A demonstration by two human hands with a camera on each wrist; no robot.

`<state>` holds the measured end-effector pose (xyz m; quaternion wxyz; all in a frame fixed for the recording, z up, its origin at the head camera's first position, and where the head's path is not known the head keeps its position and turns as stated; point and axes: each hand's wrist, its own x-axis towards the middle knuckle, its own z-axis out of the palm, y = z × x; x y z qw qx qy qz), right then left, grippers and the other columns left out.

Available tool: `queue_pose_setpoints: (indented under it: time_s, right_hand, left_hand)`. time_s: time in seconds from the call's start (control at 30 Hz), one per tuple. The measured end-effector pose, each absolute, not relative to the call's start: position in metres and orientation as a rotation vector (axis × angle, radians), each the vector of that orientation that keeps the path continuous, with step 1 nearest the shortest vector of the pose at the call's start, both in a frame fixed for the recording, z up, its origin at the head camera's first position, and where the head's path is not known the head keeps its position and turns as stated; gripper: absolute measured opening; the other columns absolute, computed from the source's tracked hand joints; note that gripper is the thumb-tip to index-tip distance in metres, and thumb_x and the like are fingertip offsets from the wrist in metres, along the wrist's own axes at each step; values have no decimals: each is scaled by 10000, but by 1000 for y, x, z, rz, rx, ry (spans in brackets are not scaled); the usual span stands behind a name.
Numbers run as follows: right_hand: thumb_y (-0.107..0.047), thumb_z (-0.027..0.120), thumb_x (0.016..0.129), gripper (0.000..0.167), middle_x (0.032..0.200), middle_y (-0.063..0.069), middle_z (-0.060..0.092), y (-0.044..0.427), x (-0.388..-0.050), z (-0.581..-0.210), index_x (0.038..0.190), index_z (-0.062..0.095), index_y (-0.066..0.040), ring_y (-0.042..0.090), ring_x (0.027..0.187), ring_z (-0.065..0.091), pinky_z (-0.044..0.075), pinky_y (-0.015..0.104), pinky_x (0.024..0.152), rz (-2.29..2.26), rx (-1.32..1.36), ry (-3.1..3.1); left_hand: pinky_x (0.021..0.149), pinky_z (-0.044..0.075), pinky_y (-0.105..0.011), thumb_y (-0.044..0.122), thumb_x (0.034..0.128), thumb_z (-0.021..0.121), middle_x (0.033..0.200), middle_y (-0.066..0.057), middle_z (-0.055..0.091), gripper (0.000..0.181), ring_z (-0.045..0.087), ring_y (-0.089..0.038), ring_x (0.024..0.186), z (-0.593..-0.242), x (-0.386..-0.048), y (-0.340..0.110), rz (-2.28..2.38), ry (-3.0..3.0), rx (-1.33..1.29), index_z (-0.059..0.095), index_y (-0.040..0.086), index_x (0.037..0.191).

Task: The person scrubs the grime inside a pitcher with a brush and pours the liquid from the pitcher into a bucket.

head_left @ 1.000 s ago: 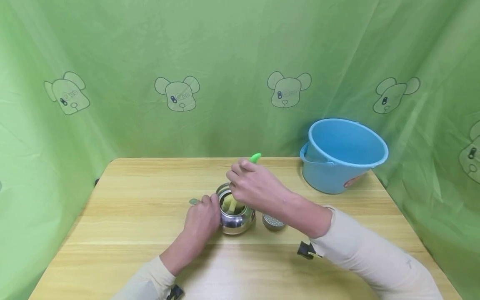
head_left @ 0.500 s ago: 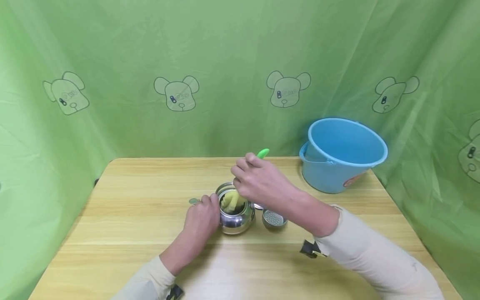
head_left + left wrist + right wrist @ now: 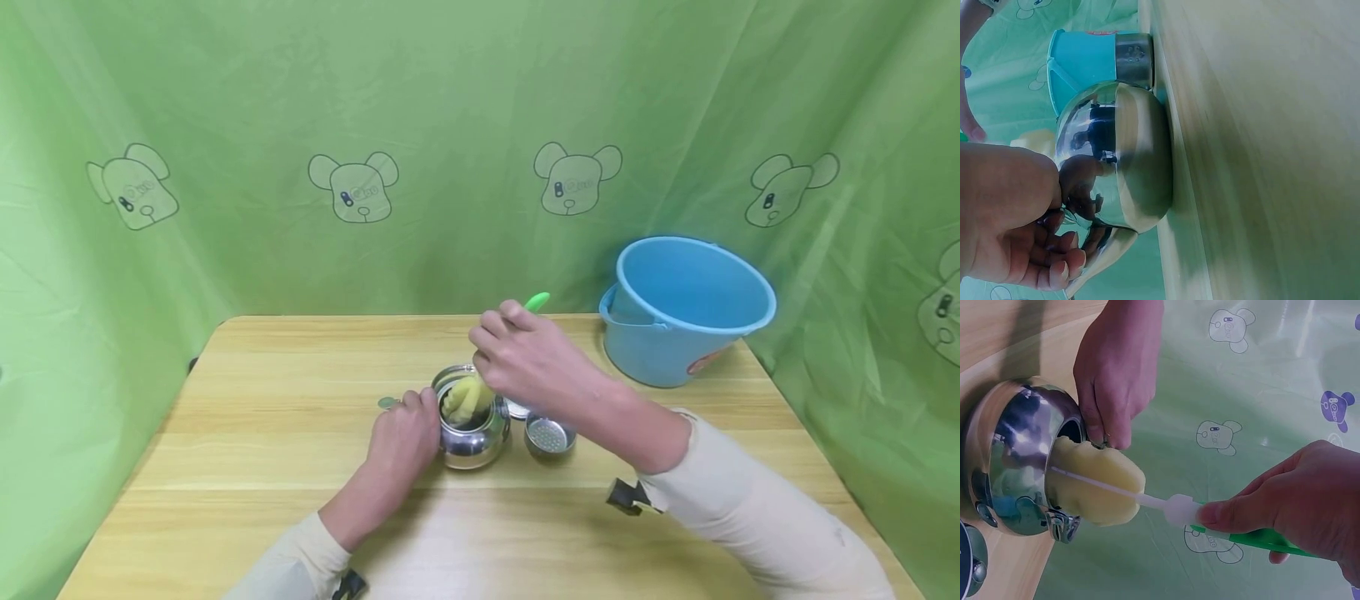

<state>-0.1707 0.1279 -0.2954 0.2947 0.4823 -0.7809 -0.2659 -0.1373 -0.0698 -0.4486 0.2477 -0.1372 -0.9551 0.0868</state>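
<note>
A shiny stainless steel teapot [image 3: 468, 450] stands upright on the wooden table, its mouth uncovered. My left hand [image 3: 405, 433] holds it on the spout side, fingers curled; their exact hold is partly hidden. The spout [image 3: 1110, 250] shows beyond those fingers in the left wrist view. My right hand [image 3: 525, 354] grips the green handle [image 3: 1266, 540] of a sponge brush above the pot. Its pale yellow sponge head [image 3: 1100, 478] is partly inside the mouth and partly sticks out, the brush tilted to the right. The sponge's lower end is hidden in the pot.
Just right of the teapot sits a small perforated metal strainer [image 3: 550, 436]. A metal lid [image 3: 517, 409] lies behind it, partly covered by my right arm. The blue bucket [image 3: 678, 333] stands at the back right corner, near the green curtain [image 3: 465, 250].
My right hand has shifted up and to the right with the brush, and more of the sponge shows above the pot mouth. My left hand and the teapot stay in place.
</note>
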Motion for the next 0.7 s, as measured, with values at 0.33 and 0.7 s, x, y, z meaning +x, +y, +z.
queue_pose_setpoints:
  time_s: [0.33,0.7]
  right_hand:
    - [-111,818,841,122,969,25,663,135,-168,-290,950,762,-112,209,920,543,501,360,951,-684,1278,-2133]
    - [-118,813,849,183,1010,42,719,147,-169,-289,1020,751,-118,238,988,601,526,405,979,-662,1220,-2185]
  left_hand:
    - [347,392,-206,135,961,626,624,-29,496,202,412,-100,458,-449,-138,-69,247,-2606,-372,504,59,818]
    - [344,386,-201,141,964,625,624,-26,493,204,401,-94,455,-449,-137,-69,265,-2601,-376,506,56,821]
